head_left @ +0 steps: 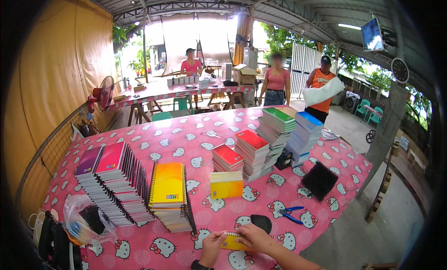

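Both my hands meet at the near edge of a table covered in a pink cat-print cloth point(186, 135). My left hand point(212, 246) and my right hand point(253, 238) pinch a small yellow notebook point(231, 242) between them, lying flat on the cloth. Just above it stands a short stack of yellow notebooks point(226, 184). To the left is a taller pile of yellow spiral notebooks point(170, 195). A black oval object point(261, 221) lies right behind my right hand.
Purple and magenta spiral notebooks point(109, 181) fan out at left; red point(251, 151), green point(277, 125) and blue point(303, 135) stacks at right. Blue-handled pliers point(291, 214), a black pad point(319, 179) and a plastic bag point(86, 218) lie around. Three people stand by a far table point(181, 90).
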Available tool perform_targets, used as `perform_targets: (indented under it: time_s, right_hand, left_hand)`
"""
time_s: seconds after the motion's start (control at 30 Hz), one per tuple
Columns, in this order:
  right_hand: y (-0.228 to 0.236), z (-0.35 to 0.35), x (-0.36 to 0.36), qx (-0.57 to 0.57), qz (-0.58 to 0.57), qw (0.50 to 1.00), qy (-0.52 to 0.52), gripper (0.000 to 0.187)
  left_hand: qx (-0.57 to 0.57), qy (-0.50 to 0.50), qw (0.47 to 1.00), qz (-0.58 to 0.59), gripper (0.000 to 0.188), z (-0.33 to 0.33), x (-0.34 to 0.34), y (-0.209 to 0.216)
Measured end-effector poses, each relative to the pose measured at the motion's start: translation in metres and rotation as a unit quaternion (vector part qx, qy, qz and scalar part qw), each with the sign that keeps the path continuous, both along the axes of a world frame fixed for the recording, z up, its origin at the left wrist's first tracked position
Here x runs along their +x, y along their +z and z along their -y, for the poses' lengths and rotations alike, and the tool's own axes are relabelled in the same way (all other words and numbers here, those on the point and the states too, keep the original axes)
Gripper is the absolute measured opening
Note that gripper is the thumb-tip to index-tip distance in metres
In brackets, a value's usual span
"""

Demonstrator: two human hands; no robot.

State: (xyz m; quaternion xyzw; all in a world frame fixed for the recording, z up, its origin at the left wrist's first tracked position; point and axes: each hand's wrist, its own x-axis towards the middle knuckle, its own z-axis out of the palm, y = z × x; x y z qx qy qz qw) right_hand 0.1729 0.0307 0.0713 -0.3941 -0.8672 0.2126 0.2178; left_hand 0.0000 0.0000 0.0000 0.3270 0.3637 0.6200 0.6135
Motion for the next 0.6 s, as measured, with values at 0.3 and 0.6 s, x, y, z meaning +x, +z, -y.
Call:
perform_targets:
  time_s: [0.3,0.6]
  right_hand:
    - [-0.007,0.004,0.004,0.014,-0.026,0.999,-0.015,0.019]
    - [0.033,0.003,-0.006,-0.006,-0.082,0.994,0.067,0.025]
  left_hand:
    - [0.021,-0.021,0.999,0.018,0.021,-0.001,0.009,0.003]
    - [0.053,-0.001,0.988,-0.146,0.021,0.014,-0.005,0.044]
